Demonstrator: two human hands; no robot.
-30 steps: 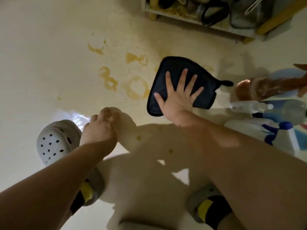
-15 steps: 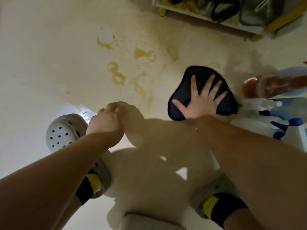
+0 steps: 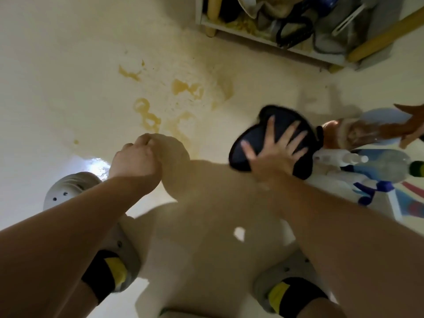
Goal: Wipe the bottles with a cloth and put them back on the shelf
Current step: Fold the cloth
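Observation:
A dark blue cloth (image 3: pixel 257 138) lies on the pale floor, and my right hand (image 3: pixel 273 152) presses flat on it with fingers spread. My left hand (image 3: pixel 135 161) hangs above the floor as a loose fist holding nothing. Bottles lie on the floor just right of the cloth: a brownish bottle (image 3: pixel 351 134), a clear spray bottle (image 3: pixel 376 164) and a white bottle with a blue trigger (image 3: pixel 371 191). The shelf (image 3: pixel 270 40) stands at the top, crowded with items.
Yellow-brown stains (image 3: pixel 146 115) mark the floor left of the cloth, with a wet shine (image 3: pixel 96 164) near my left foot. My feet in grey clogs (image 3: pixel 68 189) stand at the bottom. A yellow shelf leg (image 3: pixel 385 35) slants at the top right.
My right hand has slid the cloth to the right across the floor, away from the stains and up against the bottles. The left hand stays a loose fist.

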